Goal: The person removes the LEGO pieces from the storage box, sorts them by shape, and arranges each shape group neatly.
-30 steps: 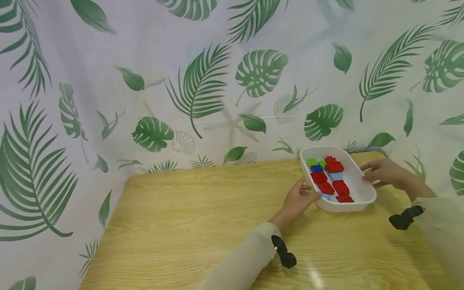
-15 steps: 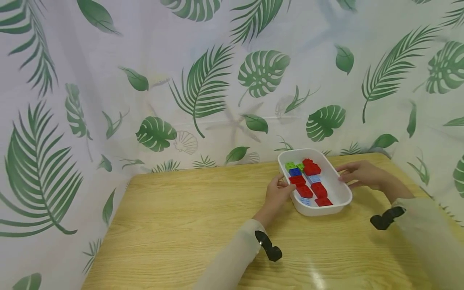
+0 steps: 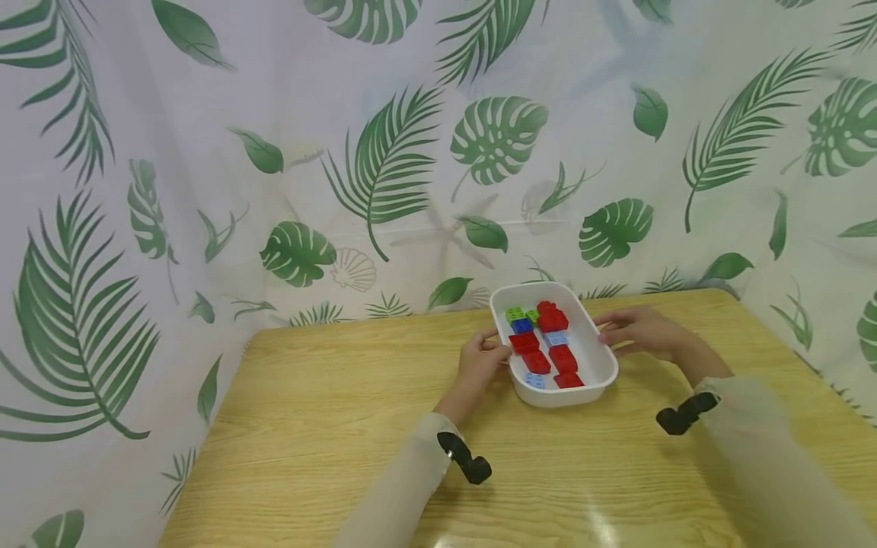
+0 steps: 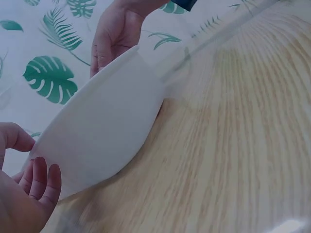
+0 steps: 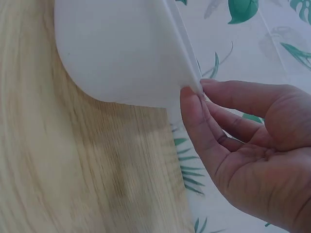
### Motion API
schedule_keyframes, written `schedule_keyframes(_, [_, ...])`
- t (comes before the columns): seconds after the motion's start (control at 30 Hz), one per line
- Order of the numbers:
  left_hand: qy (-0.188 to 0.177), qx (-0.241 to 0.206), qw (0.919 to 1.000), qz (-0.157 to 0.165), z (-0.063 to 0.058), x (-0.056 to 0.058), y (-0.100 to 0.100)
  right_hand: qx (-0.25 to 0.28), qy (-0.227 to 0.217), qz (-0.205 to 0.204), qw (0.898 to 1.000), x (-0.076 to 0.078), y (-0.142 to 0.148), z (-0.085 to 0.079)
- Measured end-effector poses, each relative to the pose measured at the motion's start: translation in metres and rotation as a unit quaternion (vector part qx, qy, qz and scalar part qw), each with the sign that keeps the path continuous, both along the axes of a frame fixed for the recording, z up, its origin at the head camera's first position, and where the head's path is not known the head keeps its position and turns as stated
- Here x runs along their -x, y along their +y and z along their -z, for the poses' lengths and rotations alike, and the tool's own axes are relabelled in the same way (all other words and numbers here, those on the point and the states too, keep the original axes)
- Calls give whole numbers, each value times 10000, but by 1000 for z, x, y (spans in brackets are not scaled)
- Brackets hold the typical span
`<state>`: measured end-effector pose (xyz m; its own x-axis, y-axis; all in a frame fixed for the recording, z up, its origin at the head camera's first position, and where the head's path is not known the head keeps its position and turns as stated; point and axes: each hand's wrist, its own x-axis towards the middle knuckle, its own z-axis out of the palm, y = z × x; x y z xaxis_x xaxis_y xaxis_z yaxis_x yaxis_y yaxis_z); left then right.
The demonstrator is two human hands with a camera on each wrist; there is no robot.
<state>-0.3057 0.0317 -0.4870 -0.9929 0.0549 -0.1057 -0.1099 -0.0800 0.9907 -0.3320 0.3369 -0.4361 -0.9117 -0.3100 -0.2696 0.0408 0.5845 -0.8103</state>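
Note:
A white plastic tray (image 3: pixel 565 397) holds several toy building bricks: red bricks (image 3: pixel 563 358), a dark blue brick (image 3: pixel 522 326), light green bricks (image 3: pixel 515 313) and light blue bricks (image 3: pixel 535 380). My left hand (image 3: pixel 477 364) grips the tray's left side, thumb at the rim and fingers curled against the outer wall in the left wrist view. On the opposite side, my right hand (image 3: pixel 644 332) pinches the rim between thumb and fingers, plain in the right wrist view. From both wrist views only the tray's outside shows; the bricks are hidden there.
The wooden table (image 3: pixel 329 434) stretches to the left and front of the tray. Behind it hangs a white curtain (image 3: pixel 411 175) printed with green leaves, close to the tray's far end. A black wrist strap (image 3: pixel 464 457) sits on the left sleeve, another on the right.
Both hands have moved the tray leftward along the back of the table, from near the right corner toward the middle. The bricks keep their arrangement inside it.

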Motion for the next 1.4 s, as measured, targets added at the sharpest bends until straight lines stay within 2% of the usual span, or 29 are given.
schedule_keyframes(0.17, [-62, -55, 10000, -22, 2, 6, -14, 166, -57, 20, 9998, 4, -13, 3])
schedule_keyframes(0.5, [-185, 121, 9996, 156, -2, 13, -43, 583, -139, 19, 9982, 14, -32, 6])
schedule_keyframes(0.77, [-397, 161, 9984, 364, -4, 13, -65, 846, -364, -34, 9957, 15, -50, 6])
schedule_keyframes(1.07, [-377, -38, 9972, 639, -2, 15, -72, 978, -526, 85, 9938, 13, -58, 6])
schedule_keyframes(1.4, [-253, 327, 9957, 824, -9, 15, -77, 1114, -446, 231, 9925, 12, -57, 13])
